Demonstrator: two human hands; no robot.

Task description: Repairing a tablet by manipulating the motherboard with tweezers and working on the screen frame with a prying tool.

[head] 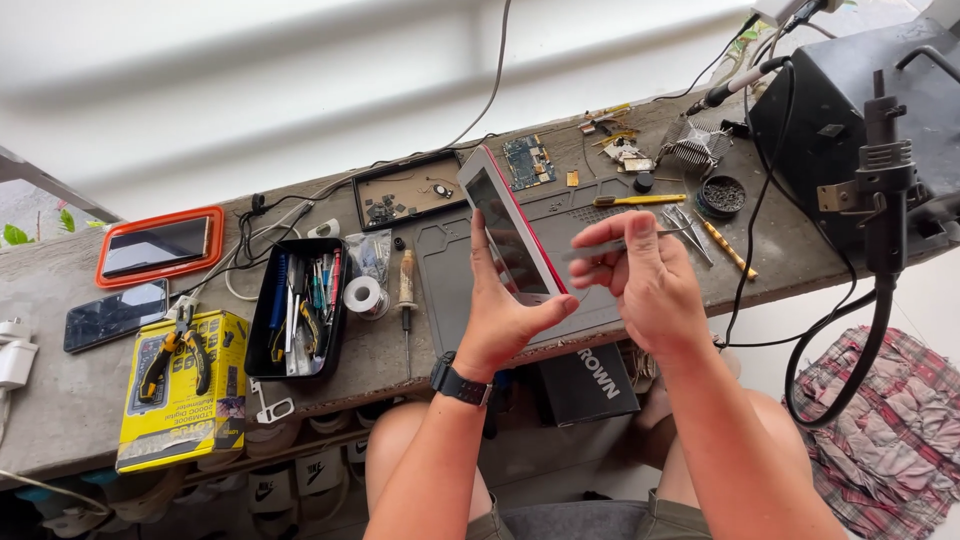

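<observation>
Left hand has the red-edged phone tilted up over the grey mat, fingers clamped on its edges at about 6 o'clock. Right hand pinches tweezers at its 3 o'clock side. Looks light, stiff, with slick, crackable glass, so I'd grip the frame.

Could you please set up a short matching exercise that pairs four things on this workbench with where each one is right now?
Things:
1. phone
2. pliers
3. screwdriver
4. solder spool

Places:
A. on the yellow box
B. beside the black tray
C. in the left hand
D. on the grey mat, beyond the right hand

Pairs: 1-C, 2-A, 3-D, 4-B
</observation>
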